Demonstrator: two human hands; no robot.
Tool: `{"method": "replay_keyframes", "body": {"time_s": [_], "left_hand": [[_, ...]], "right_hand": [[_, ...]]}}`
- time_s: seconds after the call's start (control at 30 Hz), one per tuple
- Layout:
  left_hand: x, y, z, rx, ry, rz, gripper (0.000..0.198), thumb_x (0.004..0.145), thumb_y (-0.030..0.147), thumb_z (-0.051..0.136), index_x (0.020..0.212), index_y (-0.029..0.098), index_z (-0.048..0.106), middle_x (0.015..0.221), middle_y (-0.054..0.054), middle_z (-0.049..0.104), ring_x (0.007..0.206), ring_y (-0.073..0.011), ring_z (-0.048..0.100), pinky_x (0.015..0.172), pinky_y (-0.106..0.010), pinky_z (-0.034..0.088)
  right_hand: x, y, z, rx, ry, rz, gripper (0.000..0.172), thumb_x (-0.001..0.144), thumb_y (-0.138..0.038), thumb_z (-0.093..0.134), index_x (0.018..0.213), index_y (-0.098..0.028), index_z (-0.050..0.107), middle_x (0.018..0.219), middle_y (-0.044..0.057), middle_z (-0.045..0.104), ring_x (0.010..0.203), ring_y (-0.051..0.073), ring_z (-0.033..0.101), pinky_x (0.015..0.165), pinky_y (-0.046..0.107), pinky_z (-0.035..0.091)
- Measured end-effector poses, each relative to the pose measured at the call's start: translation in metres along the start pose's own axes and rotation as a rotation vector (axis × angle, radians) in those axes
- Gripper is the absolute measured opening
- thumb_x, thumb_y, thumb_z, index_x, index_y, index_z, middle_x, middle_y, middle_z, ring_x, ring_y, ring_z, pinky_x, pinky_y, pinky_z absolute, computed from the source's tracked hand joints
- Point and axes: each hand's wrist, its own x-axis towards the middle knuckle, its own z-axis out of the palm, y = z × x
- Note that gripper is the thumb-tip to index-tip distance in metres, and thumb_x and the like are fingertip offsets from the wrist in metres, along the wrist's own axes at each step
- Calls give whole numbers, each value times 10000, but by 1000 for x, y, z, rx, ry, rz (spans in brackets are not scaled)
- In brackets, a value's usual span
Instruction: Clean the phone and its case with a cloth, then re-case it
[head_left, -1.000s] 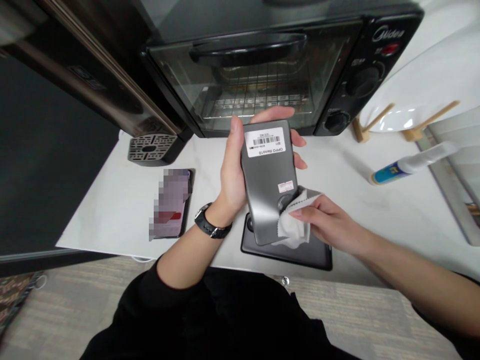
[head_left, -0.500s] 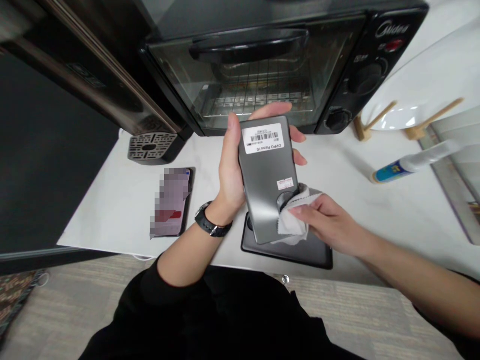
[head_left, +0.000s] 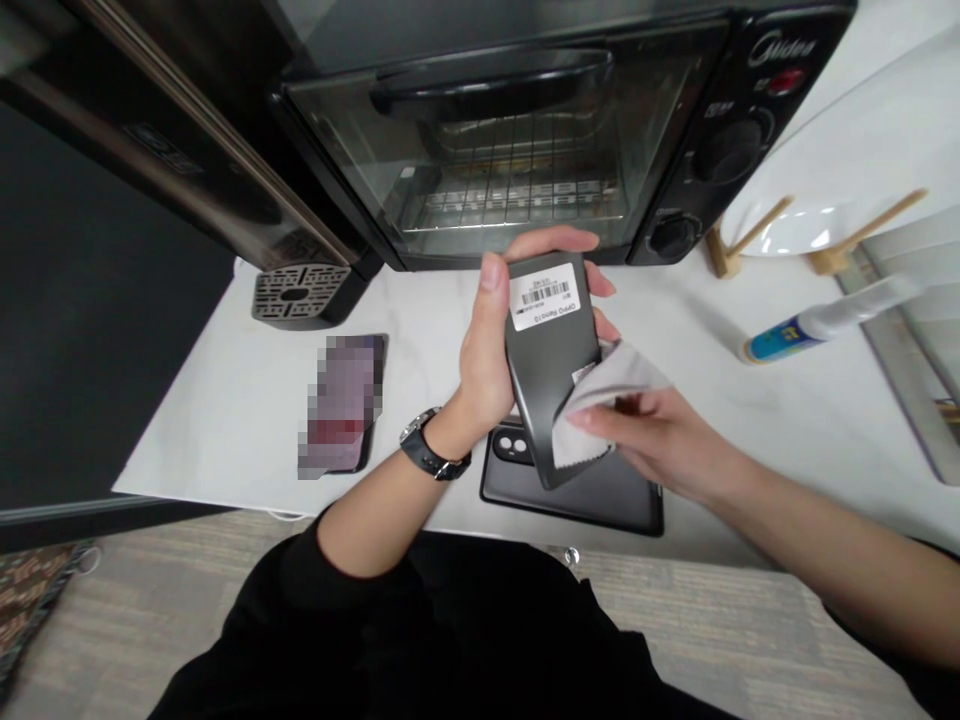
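My left hand [head_left: 487,345] grips a dark grey phone [head_left: 541,350] along its sides, with the back facing up. A white label with a barcode and "OPPO Reno10" is stuck near the phone's far end. Between the thumb and fingers of my right hand [head_left: 652,435] is a pale grey cleaning cloth [head_left: 592,420] with a zigzag edge. The cloth lies against the near right part of the phone, hiding its camera area and part of a smaller label. Below the phone, a black phone case [head_left: 600,500] with camera holes rests at the counter's front edge.
Left on the white counter [head_left: 195,420] lies another phone [head_left: 345,400], its screen blurred out. A black toaster oven [head_left: 495,160] stands behind my hands, beside a drink machine with a drip tray [head_left: 300,290]. To the right are a spray bottle [head_left: 795,335] and a wooden stand [head_left: 724,255].
My left hand has shifted slightly right and tilted the phone. The cloth in my right hand now covers more of the phone's near right side, and the case's camera holes show more.
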Motion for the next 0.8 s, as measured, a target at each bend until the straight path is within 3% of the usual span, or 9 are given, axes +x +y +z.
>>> {"method": "replay_keyframes", "body": {"time_s": [0.1, 0.17, 0.23, 0.3, 0.37, 0.47, 0.63, 0.73, 0.8], "left_hand": [[-2, 2, 1, 52, -12, -5, 613, 1059, 710, 343, 1141, 225, 709, 983, -78, 719, 730, -208, 735, 611, -299, 578], [-4, 1, 1, 83, -4, -33, 586, 1041, 717, 393, 1128, 227, 702, 990, -77, 723, 748, -217, 745, 676, -332, 610], [-4, 0, 2, 88, 23, -65, 543, 1033, 704, 425, 1126, 236, 685, 992, -67, 729, 768, -222, 755, 716, -356, 628], [-4, -2, 3, 77, 32, -58, 536, 1045, 690, 396, 1130, 240, 674, 980, -61, 727, 762, -222, 755, 700, -353, 625], [-3, -3, 5, 87, 59, -3, 542, 1060, 679, 348, 1119, 251, 676, 971, -59, 722, 738, -218, 742, 655, -333, 600], [-2, -1, 8, 128, 197, 116, 525, 1089, 630, 274, 1066, 277, 662, 965, -45, 709, 722, -205, 723, 610, -303, 551], [2, 9, 6, 197, 460, 349, 465, 1094, 571, 248, 1027, 297, 617, 978, -26, 693, 738, -175, 719, 656, -294, 562], [7, 16, 3, 306, 636, 384, 493, 1082, 569, 179, 1201, 333, 596, 1162, -40, 708, 970, -231, 753, 786, -335, 594], [9, 18, 2, 307, 668, 352, 528, 1085, 563, 140, 1300, 331, 563, 1247, -50, 700, 1106, -266, 736, 818, -350, 590]], "right_hand": [[-1, -5, 1, -90, -11, 3, 335, 718, -377, 967, 976, -237, 807, 956, 3, 810, 863, 180, 726, 816, 308, 593], [0, -7, 1, -143, 34, -4, 294, 768, -466, 929, 874, -228, 794, 804, -15, 767, 705, 144, 671, 658, 261, 549], [0, -7, -1, -152, 66, 8, 431, 854, -618, 818, 739, -209, 753, 650, -15, 687, 552, 112, 562, 496, 239, 430], [0, -5, -2, -117, 37, 33, 533, 892, -681, 749, 672, -196, 724, 596, -5, 649, 508, 106, 512, 453, 245, 376], [1, -4, -1, -21, 3, 42, 446, 858, -606, 828, 721, -189, 751, 653, 2, 693, 562, 115, 566, 524, 244, 451], [2, -5, 2, 166, 19, 46, 288, 779, -437, 939, 820, -192, 794, 743, 1, 750, 661, 125, 644, 664, 245, 540], [2, -8, 5, 293, -49, 74, 215, 843, -381, 896, 792, -197, 797, 731, 4, 759, 647, 114, 669, 684, 233, 561], [0, -5, 7, 313, -137, 114, 198, 867, -393, 875, 873, -203, 820, 781, 25, 795, 707, 143, 732, 778, 284, 607], [0, -2, 7, 319, -177, 123, 203, 884, -406, 858, 873, -205, 830, 826, 40, 817, 768, 159, 765, 848, 320, 620]]}}
